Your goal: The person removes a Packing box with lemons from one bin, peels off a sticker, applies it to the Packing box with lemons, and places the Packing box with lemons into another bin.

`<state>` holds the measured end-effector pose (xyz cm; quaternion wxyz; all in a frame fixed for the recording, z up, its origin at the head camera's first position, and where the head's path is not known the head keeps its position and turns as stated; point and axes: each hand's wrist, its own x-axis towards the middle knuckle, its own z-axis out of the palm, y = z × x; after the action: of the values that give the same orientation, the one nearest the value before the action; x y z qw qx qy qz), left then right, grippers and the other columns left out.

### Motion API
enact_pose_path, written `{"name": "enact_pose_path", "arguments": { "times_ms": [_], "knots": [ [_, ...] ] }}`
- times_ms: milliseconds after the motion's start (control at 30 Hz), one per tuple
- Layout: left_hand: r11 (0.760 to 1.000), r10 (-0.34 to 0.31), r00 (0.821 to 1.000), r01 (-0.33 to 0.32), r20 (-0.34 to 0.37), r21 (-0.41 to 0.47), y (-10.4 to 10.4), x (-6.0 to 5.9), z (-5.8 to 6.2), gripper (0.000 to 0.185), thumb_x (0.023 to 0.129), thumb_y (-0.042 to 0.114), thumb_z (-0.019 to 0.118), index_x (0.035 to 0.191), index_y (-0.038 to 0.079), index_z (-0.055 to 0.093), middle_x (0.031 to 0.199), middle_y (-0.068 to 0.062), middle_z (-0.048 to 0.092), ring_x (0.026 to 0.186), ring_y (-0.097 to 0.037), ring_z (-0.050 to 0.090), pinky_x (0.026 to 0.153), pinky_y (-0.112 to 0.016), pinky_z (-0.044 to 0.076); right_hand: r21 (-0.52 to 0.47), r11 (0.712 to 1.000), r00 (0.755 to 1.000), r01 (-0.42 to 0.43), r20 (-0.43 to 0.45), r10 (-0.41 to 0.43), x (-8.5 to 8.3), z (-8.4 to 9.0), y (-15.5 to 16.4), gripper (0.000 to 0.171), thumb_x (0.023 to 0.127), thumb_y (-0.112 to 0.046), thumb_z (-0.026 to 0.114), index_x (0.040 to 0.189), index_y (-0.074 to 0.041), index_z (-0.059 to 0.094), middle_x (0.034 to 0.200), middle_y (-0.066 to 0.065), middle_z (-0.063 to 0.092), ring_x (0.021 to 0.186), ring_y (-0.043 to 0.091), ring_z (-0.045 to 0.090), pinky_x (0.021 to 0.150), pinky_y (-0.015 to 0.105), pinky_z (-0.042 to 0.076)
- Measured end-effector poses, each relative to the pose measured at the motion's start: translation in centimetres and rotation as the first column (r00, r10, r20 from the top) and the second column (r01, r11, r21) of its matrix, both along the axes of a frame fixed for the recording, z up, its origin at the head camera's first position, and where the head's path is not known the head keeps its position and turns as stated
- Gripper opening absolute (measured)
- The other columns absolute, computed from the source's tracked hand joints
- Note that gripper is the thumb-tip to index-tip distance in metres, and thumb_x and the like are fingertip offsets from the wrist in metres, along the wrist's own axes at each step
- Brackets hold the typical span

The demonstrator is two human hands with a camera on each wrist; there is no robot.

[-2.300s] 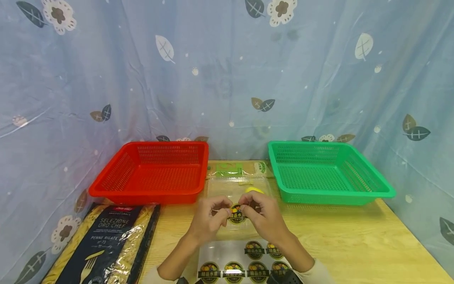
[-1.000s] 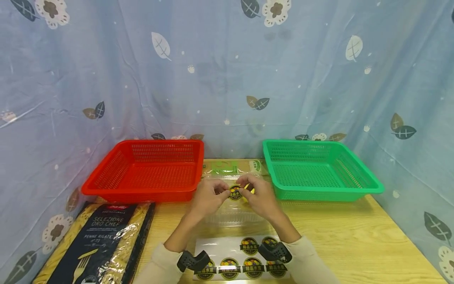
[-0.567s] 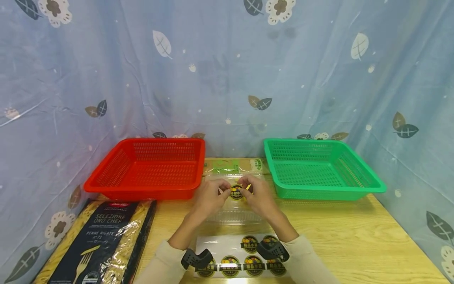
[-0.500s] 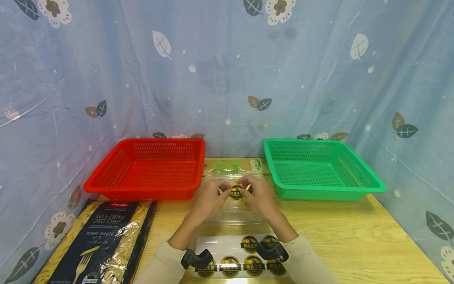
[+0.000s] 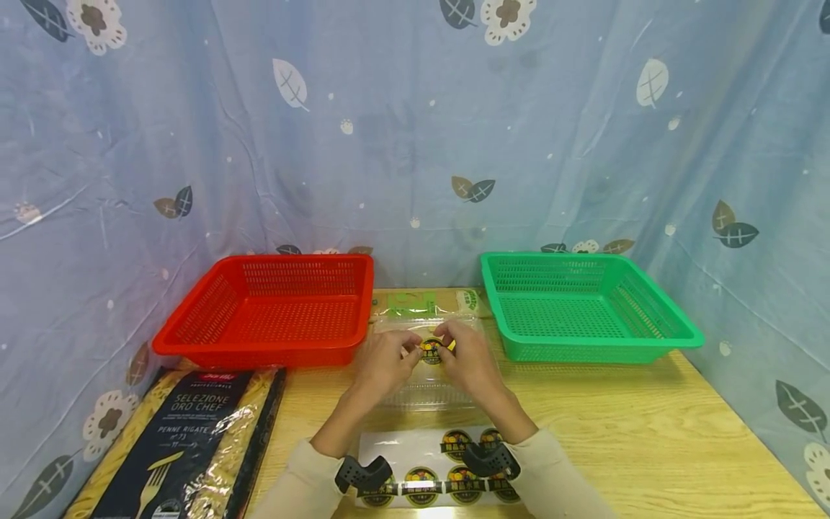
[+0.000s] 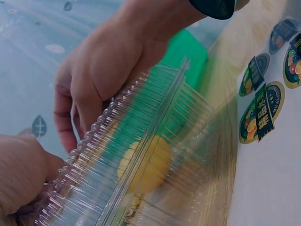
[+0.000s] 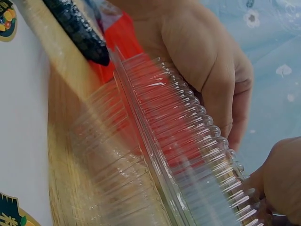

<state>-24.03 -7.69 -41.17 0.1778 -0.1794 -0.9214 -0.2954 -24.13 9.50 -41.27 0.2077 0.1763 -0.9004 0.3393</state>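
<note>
The round sticker (image 5: 431, 351), black with a colourful fruit picture, is in the middle, between the two hands and over the lid of a clear plastic box (image 5: 424, 398); whether it touches the lid, I cannot tell.

At the far left, a bag of penne (image 5: 175, 447) lies flat on the wooden tabletop (image 5: 622, 440). Just behind it stands a red basket (image 5: 262, 352), with perforated walls. Next comes the left hand (image 5: 384, 360), which pinches the left edge of the sticker between thumb and forefinger. Its wrist wears a black strap (image 5: 362, 476), just below a pale sleeve.

In the centre, the clear box is under both hands, and its ribbed side shows well in the wrist views. A yellow round thing (image 6: 146, 164) is seen through the plastic. Behind the box lies a flat brown package (image 5: 421, 303) with green print. Nearer to the person, a white sheet (image 5: 402, 448) carries six more such stickers, some partly covered by the straps.

To the right, the right hand (image 5: 472, 360) pinches the opposite edge of the sticker, also with thumb and forefinger. Farther right stands a green basket (image 5: 593, 352), well apart from the red one.
</note>
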Motion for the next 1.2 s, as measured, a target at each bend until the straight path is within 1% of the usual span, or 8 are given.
{"name": "enact_pose_path", "arguments": {
  "times_ms": [200, 333, 467, 633, 767, 933, 1033, 1200],
  "knots": [
    [0.999, 0.029, 1.000, -0.029, 0.006, -0.043, 0.23, 0.05, -0.15, 0.016, 0.090, 0.019, 0.074, 0.104, 0.016, 0.080, 0.082, 0.007, 0.072, 0.070, -0.009, 0.060, 0.057, -0.024, 0.044, 0.043, 0.999, 1.000, 0.023, -0.004, -0.023, 0.06, -0.14, 0.13, 0.024, 0.080, 0.003, 0.078, 0.099, -0.009, 0.068, 0.079, 0.000, 0.063, 0.068, 0.013, 0.053, 0.064, 0.032, 0.045],
    [0.998, 0.019, 0.999, -0.017, 0.033, -0.061, 0.59, 0.29, -0.30, 0.020, 0.089, 0.022, 0.075, 0.107, 0.016, 0.080, 0.082, 0.009, 0.070, 0.064, -0.007, 0.054, 0.054, -0.023, 0.040, 0.045, 0.998, 0.999, 0.045, 0.012, -0.046, 0.39, -0.40, 0.41, 0.023, 0.081, 0.001, 0.079, 0.099, -0.009, 0.069, 0.079, 0.000, 0.062, 0.070, 0.015, 0.055, 0.065, 0.034, 0.046],
    [0.996, 0.031, 0.999, -0.028, 0.035, -0.080, 0.67, 0.30, -0.27, 0.023, 0.085, 0.022, 0.078, 0.107, 0.016, 0.080, 0.080, 0.010, 0.066, 0.061, -0.007, 0.048, 0.053, -0.024, 0.037, 0.057, 0.997, 0.999, 0.050, 0.001, -0.050, 0.34, -0.43, 0.42, 0.022, 0.082, -0.001, 0.079, 0.100, -0.008, 0.069, 0.080, 0.001, 0.062, 0.070, 0.016, 0.056, 0.065, 0.034, 0.046],
    [0.993, 0.053, 0.997, -0.047, 0.056, -0.105, 0.46, 0.22, -0.21, 0.026, 0.086, 0.024, 0.079, 0.112, 0.017, 0.079, 0.081, 0.010, 0.063, 0.058, -0.008, 0.045, 0.050, -0.024, 0.036, 0.058, 0.997, 0.999, 0.051, 0.015, -0.052, 0.24, -0.35, 0.15, 0.027, 0.082, -0.002, 0.079, 0.106, -0.008, 0.066, 0.088, 0.005, 0.063, 0.070, 0.016, 0.052, 0.066, 0.034, 0.045],
    [0.993, 0.051, 0.997, -0.044, 0.060, -0.106, 0.36, 0.26, -0.09, 0.028, 0.087, 0.024, 0.079, 0.113, 0.016, 0.079, 0.080, 0.010, 0.063, 0.058, -0.008, 0.045, 0.049, -0.024, 0.036, 0.057, 0.997, 0.998, 0.055, 0.015, -0.056, 0.31, -0.30, 0.01, 0.029, 0.083, -0.003, 0.079, 0.108, -0.008, 0.066, 0.091, 0.007, 0.063, 0.071, 0.017, 0.052, 0.065, 0.034, 0.044],
    [0.993, 0.048, 0.997, -0.041, 0.061, -0.106, 0.35, 0.28, 0.00, 0.027, 0.086, 0.024, 0.079, 0.111, 0.016, 0.079, 0.078, 0.011, 0.061, 0.059, -0.008, 0.047, 0.051, -0.025, 0.037, 0.112, 0.992, 0.998, 0.054, -0.016, -0.053, 0.30, -0.30, -0.03, 0.012, 0.084, -0.003, 0.078, 0.092, -0.009, 0.072, 0.084, 0.002, 0.065, 0.074, 0.017, 0.057, 0.066, 0.034, 0.047],
    [0.993, 0.049, 0.997, -0.042, 0.067, -0.108, 0.36, 0.22, 0.02, 0.026, 0.085, 0.024, 0.078, 0.110, 0.016, 0.079, 0.077, 0.011, 0.060, 0.062, -0.008, 0.050, 0.052, -0.025, 0.038, 0.159, 0.986, 0.999, 0.044, -0.009, -0.043, 0.30, -0.29, -0.01, 0.007, 0.085, -0.004, 0.076, 0.088, -0.011, 0.075, 0.082, -0.001, 0.064, 0.071, 0.015, 0.055, 0.064, 0.032, 0.045],
    [0.994, 0.048, 0.996, -0.040, 0.076, -0.104, 0.28, 0.20, 0.00, 0.024, 0.083, 0.023, 0.078, 0.106, 0.015, 0.079, 0.075, 0.012, 0.060, 0.066, -0.009, 0.054, 0.054, -0.026, 0.040, 0.176, 0.984, 1.000, -0.008, 0.022, 0.004, 0.38, -0.25, 0.07, 0.014, 0.082, -0.005, 0.075, 0.094, -0.011, 0.078, 0.084, -0.001, 0.063, 0.070, 0.014, 0.054, 0.060, 0.030, 0.044]
  ]
}}
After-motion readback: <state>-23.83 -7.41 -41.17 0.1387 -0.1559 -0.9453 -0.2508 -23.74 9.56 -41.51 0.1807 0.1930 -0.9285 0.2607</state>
